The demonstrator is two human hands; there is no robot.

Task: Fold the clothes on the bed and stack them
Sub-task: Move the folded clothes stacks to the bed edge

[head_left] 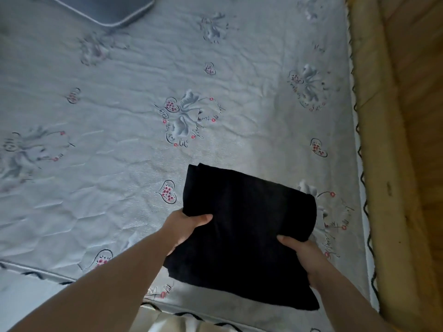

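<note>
Black fabric, a folded garment [244,226], occupies the lower centre of the head view, held above the near right part of the bed [134,178] by both hands. Left hand [185,227]: grips the garment's left edge, thumb lying across the top face of the cloth and pointing right, the remaining fingers hidden beneath the fabric. Right hand [303,254]: grips the right edge lower down, thumb likewise on top and pointing left, other fingers concealed under the cloth. Both forearms enter bare from the bottom of the view, the left from the lower-left corner, the right from the lower right. Garment: a roughly rectangular bundle of several layers, with stepped edges visible at its far left corner and a rounded fold along its right side; its near edge hangs past the hands toward the foot of the mattress. Whether any part of it touches the sheet cannot be told. Bed: covered by a pale grey-blue quilted sheet printed with grey flowers, small hearts filled with pink dots and cursive lettering, bordered by a dark wavy trim along the right and near edges. Grey cushion [107,9]: lies at the far left corner, well apart from the garment. Wooden floor [417,97]: runs beside the bed on the right.
</note>
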